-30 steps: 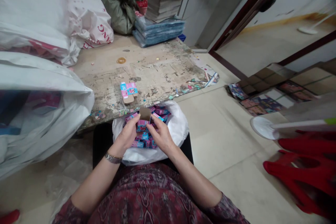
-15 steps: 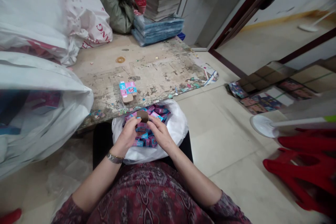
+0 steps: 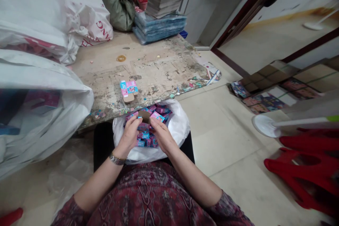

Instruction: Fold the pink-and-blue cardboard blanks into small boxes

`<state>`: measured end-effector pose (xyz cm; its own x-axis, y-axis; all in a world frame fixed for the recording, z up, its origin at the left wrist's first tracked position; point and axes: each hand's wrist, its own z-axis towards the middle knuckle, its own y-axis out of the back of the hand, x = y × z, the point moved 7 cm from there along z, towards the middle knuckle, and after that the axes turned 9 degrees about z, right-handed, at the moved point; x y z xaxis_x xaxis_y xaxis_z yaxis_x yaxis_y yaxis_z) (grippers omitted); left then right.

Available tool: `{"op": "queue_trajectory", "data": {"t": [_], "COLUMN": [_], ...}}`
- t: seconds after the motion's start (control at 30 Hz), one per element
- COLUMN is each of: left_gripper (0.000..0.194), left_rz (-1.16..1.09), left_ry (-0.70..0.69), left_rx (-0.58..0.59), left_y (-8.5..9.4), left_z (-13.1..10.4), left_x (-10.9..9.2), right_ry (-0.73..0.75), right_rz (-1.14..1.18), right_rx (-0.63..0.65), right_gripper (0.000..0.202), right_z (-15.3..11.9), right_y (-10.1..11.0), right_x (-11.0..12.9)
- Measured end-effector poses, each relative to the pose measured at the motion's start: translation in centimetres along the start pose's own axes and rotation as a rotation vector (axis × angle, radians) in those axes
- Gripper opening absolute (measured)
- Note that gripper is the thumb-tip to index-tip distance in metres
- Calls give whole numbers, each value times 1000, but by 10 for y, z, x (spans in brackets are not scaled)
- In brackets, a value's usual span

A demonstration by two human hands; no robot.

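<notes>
Between my hands is a small cardboard box (image 3: 144,116), its brown inside facing up toward me. My left hand (image 3: 129,132) grips its left side with thumb and fingers, and my right hand (image 3: 162,132) grips its right side. Directly beneath, a white sack (image 3: 178,122) in my lap holds many small pink and blue boxes (image 3: 144,136). On the table just beyond lies a single pink and blue box (image 3: 129,90) with a brown flap standing out toward me. My fingertips partly cover the held box.
The worn wooden table (image 3: 159,70) carries a rubber band ring (image 3: 121,58), a wrapped blue stack (image 3: 160,28) and a green sack (image 3: 116,3). A large white bag (image 3: 39,70) crowds the left. Red plastic stools (image 3: 302,169) and cartons (image 3: 275,81) stand on the floor at right.
The held box has opened out, so more of its brown inside shows. My right hand has shifted slightly at the box's side. The box on the table has stayed put.
</notes>
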<state>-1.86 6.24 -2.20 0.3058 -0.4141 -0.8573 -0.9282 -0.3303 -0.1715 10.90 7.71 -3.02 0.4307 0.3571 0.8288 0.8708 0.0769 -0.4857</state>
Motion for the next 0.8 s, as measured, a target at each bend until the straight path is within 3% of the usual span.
{"op": "queue_trajectory", "data": {"t": [0.13,0.3,0.47,0.8], "left_gripper": [24,33,37,32], "left_rz": [8,45,89,115], "left_ry": [39,27,27,62], "left_rx": [-11,66,119,144], "left_y": [-1,-8,-13,-11], "left_z": [-1,-7,-11,-9], "left_x": [1,-1,-4,3], "right_ry": [15,90,166,256], "right_rz": [-8,-85,-160,-233], "right_rx": [11,32,-25,8], "right_gripper": [43,34,27,36], "right_z": [0,2,6,4], "right_y": [-2,-4,3,-3], "right_x": [2,9,11,14]}}
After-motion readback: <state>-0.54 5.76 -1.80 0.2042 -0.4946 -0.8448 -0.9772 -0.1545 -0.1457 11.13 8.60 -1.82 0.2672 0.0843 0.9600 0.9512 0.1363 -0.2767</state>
